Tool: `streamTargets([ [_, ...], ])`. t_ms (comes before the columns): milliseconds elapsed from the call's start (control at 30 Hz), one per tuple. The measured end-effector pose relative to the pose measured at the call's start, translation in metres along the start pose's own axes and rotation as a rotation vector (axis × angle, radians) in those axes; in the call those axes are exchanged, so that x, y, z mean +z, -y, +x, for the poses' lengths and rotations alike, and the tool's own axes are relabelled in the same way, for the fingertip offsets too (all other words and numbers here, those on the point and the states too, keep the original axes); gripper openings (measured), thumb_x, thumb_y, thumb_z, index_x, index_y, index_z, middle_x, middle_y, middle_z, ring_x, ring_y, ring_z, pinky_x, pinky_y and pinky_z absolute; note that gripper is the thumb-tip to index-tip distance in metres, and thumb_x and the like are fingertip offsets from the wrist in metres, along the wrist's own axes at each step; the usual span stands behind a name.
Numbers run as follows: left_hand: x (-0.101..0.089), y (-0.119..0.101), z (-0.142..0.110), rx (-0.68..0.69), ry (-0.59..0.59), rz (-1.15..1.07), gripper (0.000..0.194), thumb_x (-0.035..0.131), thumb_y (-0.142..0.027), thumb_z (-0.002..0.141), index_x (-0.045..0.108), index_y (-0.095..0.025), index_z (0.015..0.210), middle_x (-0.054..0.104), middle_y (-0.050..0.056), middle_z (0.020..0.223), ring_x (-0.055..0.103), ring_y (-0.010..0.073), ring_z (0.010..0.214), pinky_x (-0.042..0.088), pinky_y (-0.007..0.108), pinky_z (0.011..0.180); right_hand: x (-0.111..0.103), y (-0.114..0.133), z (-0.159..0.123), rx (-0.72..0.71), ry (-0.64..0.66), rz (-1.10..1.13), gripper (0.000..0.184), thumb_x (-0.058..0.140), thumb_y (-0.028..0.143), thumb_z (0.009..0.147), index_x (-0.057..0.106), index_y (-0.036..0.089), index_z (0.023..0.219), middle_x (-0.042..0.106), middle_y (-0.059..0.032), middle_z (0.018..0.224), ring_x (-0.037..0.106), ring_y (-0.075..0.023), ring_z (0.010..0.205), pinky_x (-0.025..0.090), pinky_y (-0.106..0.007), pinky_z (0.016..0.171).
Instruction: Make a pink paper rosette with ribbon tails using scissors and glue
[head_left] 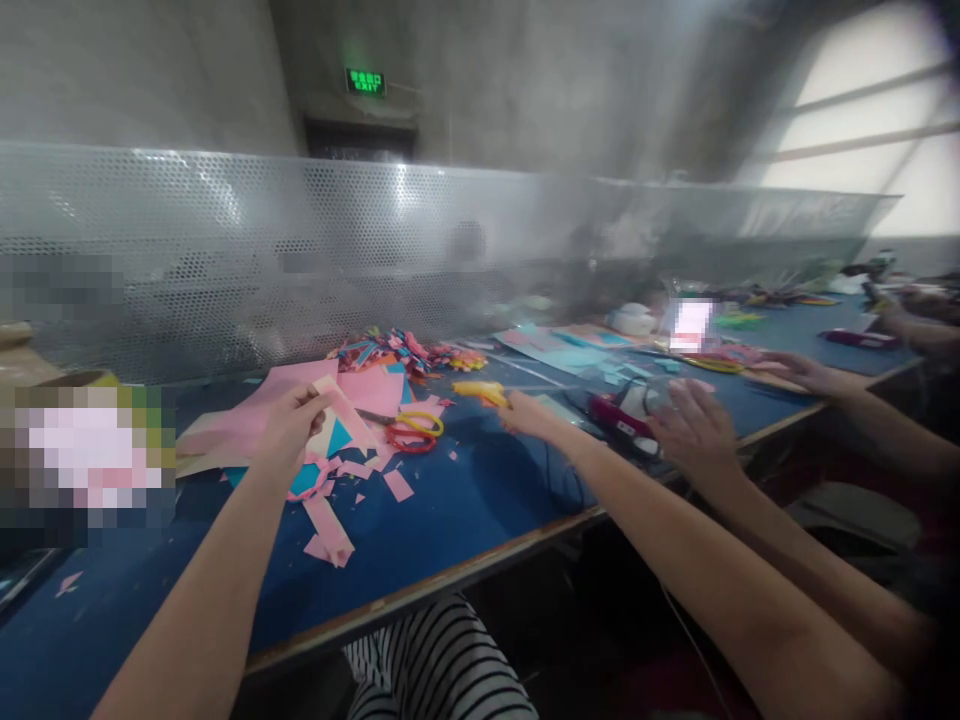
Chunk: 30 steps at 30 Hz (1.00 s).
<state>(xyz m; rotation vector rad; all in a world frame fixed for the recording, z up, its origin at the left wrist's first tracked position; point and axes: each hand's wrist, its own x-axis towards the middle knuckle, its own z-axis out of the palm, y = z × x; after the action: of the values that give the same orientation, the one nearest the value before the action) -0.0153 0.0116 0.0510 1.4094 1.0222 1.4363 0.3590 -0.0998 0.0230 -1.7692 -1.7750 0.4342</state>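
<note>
My left hand (291, 425) is closed on a pink paper strip (346, 408) that slants down to the right over the blue table (465, 510). My right hand (525, 412) reaches forward and grips a yellow glue gun (480, 391) by its handle. Red and yellow scissors (412, 430) lie on the table between my two hands. Pink and blue paper scraps (330, 520) are scattered below my left hand.
A co-worker's two hands (694, 425) hover to my right over a red tool (619, 418) and coloured sheets (570, 350). A heap of paper trimmings (397, 350) sits at the back. A perforated metal screen (300, 260) closes off the far edge.
</note>
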Motion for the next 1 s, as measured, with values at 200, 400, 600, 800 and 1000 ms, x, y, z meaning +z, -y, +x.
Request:
streamTargets([
  [200,-0.001,0.000,0.000,0.018,0.003,0.002,0.026,0.065,-0.025,0.054,0.040,-0.015,0.053,0.033,-0.008,0.042,0.030,0.0028,0.039,0.020,0.016,0.038,0.014,0.010,0.003,-0.152,-0.135,0.312,0.028,0.047,0.024,0.075,0.052,0.026,0.102,0.062,-0.0025,0.093,0.055,-0.0205,0.091,0.048,-0.032,0.067],
  [400,-0.005,0.004,0.003,0.007,-0.031,0.004,0.027,0.066,-0.025,0.054,0.040,-0.016,0.053,0.033,-0.008,0.043,0.030,0.0030,0.040,0.022,0.017,0.038,0.072,0.044,0.066,-0.195,-0.135,0.472,0.028,0.053,0.026,0.070,0.050,0.024,0.098,0.062,-0.0041,0.081,0.058,-0.0164,0.077,0.046,-0.025,0.055],
  [600,-0.008,0.006,0.006,0.005,-0.055,0.004,0.025,0.065,-0.025,0.053,0.042,-0.016,0.054,0.034,-0.008,0.043,0.030,0.0032,0.039,0.022,0.017,0.038,0.081,0.040,0.081,-0.172,-0.080,0.568,0.016,0.051,0.026,0.072,0.051,0.025,0.089,0.058,-0.0042,0.068,0.057,-0.0134,0.064,0.042,-0.022,0.048],
  [800,-0.006,0.001,0.003,0.039,-0.044,0.007,0.025,0.064,-0.024,0.053,0.041,-0.016,0.051,0.033,-0.008,0.041,0.031,0.0033,0.039,0.022,0.017,0.038,0.089,0.034,0.089,-0.187,0.002,0.601,0.023,0.047,0.025,0.073,0.043,0.020,0.095,0.052,0.0009,0.067,0.048,-0.0081,0.054,0.037,-0.019,0.044],
  [1000,-0.006,0.001,0.002,0.060,-0.052,0.025,0.026,0.063,-0.022,0.055,0.038,-0.016,0.050,0.032,-0.007,0.040,0.030,0.0034,0.037,0.020,0.017,0.037,0.094,0.030,0.095,-0.228,0.056,0.546,0.017,0.038,0.031,0.078,0.043,0.017,0.087,0.047,0.0037,0.063,0.042,-0.0051,0.048,0.035,-0.016,0.042],
])
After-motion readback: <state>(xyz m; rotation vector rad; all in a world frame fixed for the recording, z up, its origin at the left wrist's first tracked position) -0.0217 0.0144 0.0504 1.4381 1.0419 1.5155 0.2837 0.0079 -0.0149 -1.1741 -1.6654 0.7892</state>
